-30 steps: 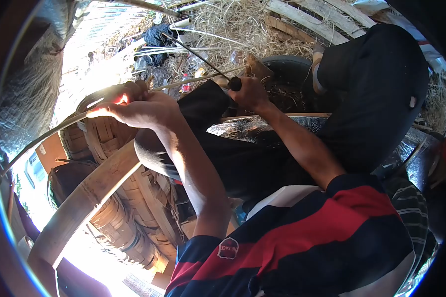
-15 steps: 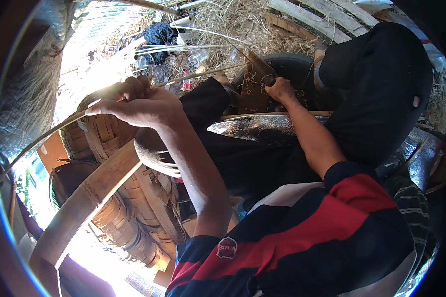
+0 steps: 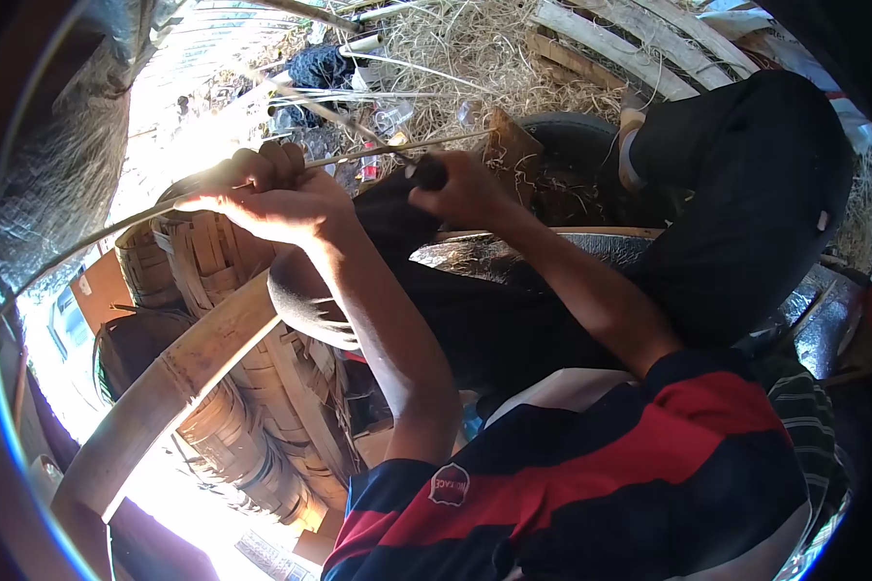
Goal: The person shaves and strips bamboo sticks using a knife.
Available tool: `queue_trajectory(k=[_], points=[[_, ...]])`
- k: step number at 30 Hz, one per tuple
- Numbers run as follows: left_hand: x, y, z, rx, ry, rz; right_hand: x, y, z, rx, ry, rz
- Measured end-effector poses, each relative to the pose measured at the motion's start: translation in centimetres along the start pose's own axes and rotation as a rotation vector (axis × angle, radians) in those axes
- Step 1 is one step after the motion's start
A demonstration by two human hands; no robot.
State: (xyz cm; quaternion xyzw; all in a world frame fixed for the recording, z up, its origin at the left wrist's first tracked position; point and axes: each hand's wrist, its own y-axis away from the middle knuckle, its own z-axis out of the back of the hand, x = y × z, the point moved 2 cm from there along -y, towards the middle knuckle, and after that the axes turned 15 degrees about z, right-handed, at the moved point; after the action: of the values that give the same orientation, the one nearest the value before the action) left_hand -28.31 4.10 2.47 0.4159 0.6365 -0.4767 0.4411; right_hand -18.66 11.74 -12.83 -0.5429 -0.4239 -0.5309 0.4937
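My left hand (image 3: 276, 198) is closed around a thin bamboo strip (image 3: 97, 239), which runs out past the hand on both sides. My right hand (image 3: 470, 194) grips a knife by its dark handle (image 3: 426, 172). The knife's blade (image 3: 334, 118), blurred by motion, points up and to the left and crosses the strip beyond my left hand. Whether the edge touches the strip I cannot tell. Near my right hand, a brown piece with shavings on it (image 3: 512, 145) stands in front of a dark tyre-like ring (image 3: 572, 126).
Woven bamboo baskets (image 3: 252, 441) and a thick bent bamboo pole (image 3: 179, 378) lie to the left of my legs. Dry shavings (image 3: 455, 48) cover the ground ahead, with split bamboo slats (image 3: 620, 44) at the upper right. My bent knee (image 3: 775, 174) is at the right.
My right hand has moved left with the knife, away from the brown piece and closer to my left hand. The left hand stays nearly in place on the strip.
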Motion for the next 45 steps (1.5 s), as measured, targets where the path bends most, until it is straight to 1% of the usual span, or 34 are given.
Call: queue_trajectory(k=[1,4,5,7,8,10,11,14,16,19,20,22,23,24,25,26,28,29,30,31,34,36,38,40,43,45], points=[[0.1,0.0,0.1,0.005,-0.006,-0.018,1.5,-0.2,0.1,0.097,0.009,0.051],[0.6,-0.5,1.4,-0.003,0.000,0.024,2.6,-0.1,0.5,0.120,0.015,0.098],[0.8,-0.7,1.8,-0.005,-0.002,0.022,1.8,0.2,0.5,0.122,0.012,0.100],[0.9,-1.0,2.3,0.011,-0.129,-0.062,-1.2,1.0,0.4,0.065,0.055,-0.103],[1.1,-1.2,2.6,0.011,-0.131,-0.067,-1.9,1.4,0.2,0.065,0.052,-0.099],[0.7,-1.2,2.3,0.003,-0.072,-0.043,-2.2,1.7,0.4,0.074,0.153,-0.164],[0.7,-0.8,2.3,-0.060,0.002,0.054,-2.2,1.8,0.4,0.074,0.151,-0.161],[0.7,-0.8,2.2,-0.006,0.030,0.057,-1.0,1.3,1.0,0.052,0.255,-0.116],[0.3,0.0,1.2,-0.042,0.011,0.075,2.0,0.7,1.7,0.096,0.246,-0.048],[0.2,0.5,0.2,-0.046,0.016,0.071,3.4,0.3,1.7,0.069,0.191,-0.013],[0.3,0.5,0.5,-0.047,0.014,0.071,2.9,0.5,1.7,0.071,0.189,-0.014],[0.5,0.4,0.5,0.007,0.026,0.050,0.2,1.0,2.0,0.065,0.163,-0.118],[0.5,0.4,0.3,-0.002,0.020,0.043,-1.8,1.4,2.0,0.062,0.165,-0.115],[0.6,0.4,0.4,0.001,0.023,0.043,-4.4,2.1,1.9,0.114,0.194,-0.224],[0.7,0.2,0.6,0.013,-0.027,-0.005,-5.1,2.4,2.0,0.165,0.221,-0.333],[0.9,0.2,0.7,0.025,-0.076,-0.053,-5.6,2.5,2.0,0.160,0.222,-0.333],[0.8,0.3,0.7,-0.094,-0.312,-0.314,-5.2,2.4,2.4,0.152,0.254,-0.371],[0.8,0.1,0.9,-0.005,-0.189,-0.204,-4.9,2.3,2.3,0.151,0.256,-0.371],[0.9,-0.1,0.9,0.081,-0.066,-0.094,-4.4,2.0,2.0,0.132,0.278,-0.313],[1.0,-0.1,0.9,0.077,-0.065,-0.092,-3.5,1.6,1.9,0.116,0.300,-0.255],[0.8,0.0,1.0,0.027,-0.053,-0.105,0.2,0.5,2.1,0.159,0.264,-0.213],[0.3,0.4,0.5,0.009,0.034,0.042,-0.7,0.8,1.6,0.138,0.244,-0.179],[0.3,0.3,0.5,0.003,0.051,0.067,-3.6,1.4,1.4,0.102,0.226,-0.140],[0.5,0.3,0.7,-0.118,0.049,0.102,-9.0,3.0,1.8,0.133,0.284,-0.338],[0.0,0.7,0.5,-0.081,-0.004,0.052,-11.7,4.3,3.2,0.084,0.301,-0.400],[0.2,0.5,0.8,-0.050,0.006,0.050,-12.4,4.2,2.6,0.081,0.348,-0.399]])
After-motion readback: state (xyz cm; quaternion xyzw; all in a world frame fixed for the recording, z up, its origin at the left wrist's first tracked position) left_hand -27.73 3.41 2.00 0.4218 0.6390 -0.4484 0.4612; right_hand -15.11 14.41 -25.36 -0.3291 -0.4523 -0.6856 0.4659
